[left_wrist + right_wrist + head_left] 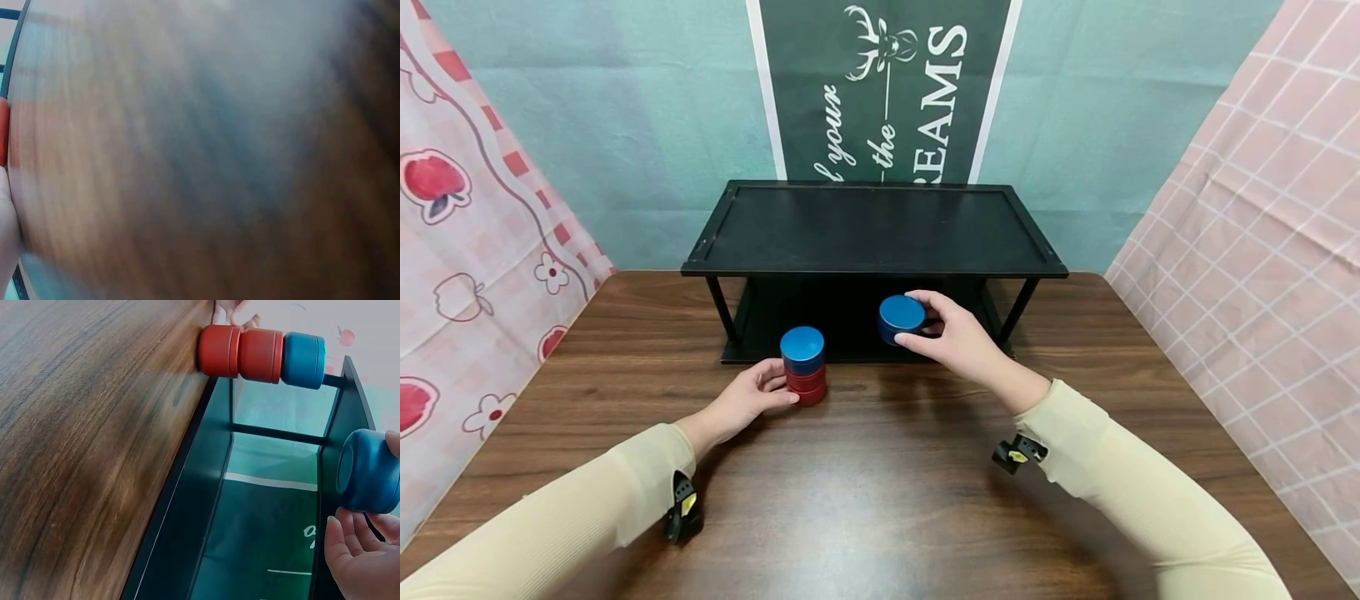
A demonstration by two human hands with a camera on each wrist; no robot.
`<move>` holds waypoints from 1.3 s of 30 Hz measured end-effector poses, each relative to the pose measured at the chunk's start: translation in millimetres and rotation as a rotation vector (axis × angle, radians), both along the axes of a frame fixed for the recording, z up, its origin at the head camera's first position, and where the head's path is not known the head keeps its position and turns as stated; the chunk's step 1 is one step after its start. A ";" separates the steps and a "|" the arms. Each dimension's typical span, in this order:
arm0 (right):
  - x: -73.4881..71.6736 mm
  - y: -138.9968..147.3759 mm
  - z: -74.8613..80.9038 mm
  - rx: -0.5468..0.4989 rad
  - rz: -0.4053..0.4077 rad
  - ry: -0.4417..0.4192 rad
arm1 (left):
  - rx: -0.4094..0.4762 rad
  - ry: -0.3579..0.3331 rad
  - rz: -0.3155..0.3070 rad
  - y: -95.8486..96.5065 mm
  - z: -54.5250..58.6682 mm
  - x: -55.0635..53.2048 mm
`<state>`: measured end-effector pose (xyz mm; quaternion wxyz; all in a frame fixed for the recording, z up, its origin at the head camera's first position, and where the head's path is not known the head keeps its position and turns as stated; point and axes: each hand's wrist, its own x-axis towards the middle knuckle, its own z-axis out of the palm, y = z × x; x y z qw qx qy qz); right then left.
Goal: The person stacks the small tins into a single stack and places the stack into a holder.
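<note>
Left hand (752, 396) grips a red-and-blue container stack (805, 367); right hand (958, 337) pinches a blue container (899, 322) at the stack's two o'clock

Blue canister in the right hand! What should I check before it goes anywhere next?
1. Right hand grips the blue canister: ok.
2. That canister is lifted off the wooden table: ok.
3. Left hand holds the canister stack low down: ok.
4. Stack, two red canisters under a blue one, looks straight: ok.
5. Left wrist view is sharp enough to check that hold: not ok, mostly blurred.
6. Lids are tight: cannot tell.
</note>
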<state>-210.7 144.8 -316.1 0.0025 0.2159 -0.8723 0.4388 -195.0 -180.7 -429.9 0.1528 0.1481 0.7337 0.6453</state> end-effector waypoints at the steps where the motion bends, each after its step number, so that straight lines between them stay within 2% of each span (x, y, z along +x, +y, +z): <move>1: 0.0 -1.1 0.1 0.000 0.003 0.000 | 0.001 -0.002 0.000 0.1 0.0 0.1; 12: -3.0 -14.7 -0.4 0.002 0.025 0.017 | 0.005 0.004 -0.002 0.3 1.2 -0.1; 22: -7.6 -31.2 -3.7 -0.005 0.061 0.033 | -0.030 0.013 0.006 -2.2 2.1 0.4; 32: -8.8 -41.4 -5.1 0.010 0.069 0.029 | 0.008 -0.003 -0.006 1.8 0.8 0.3; 39: -11.1 -53.0 -4.9 0.007 0.096 0.051 | -0.008 0.005 0.000 0.7 1.3 1.1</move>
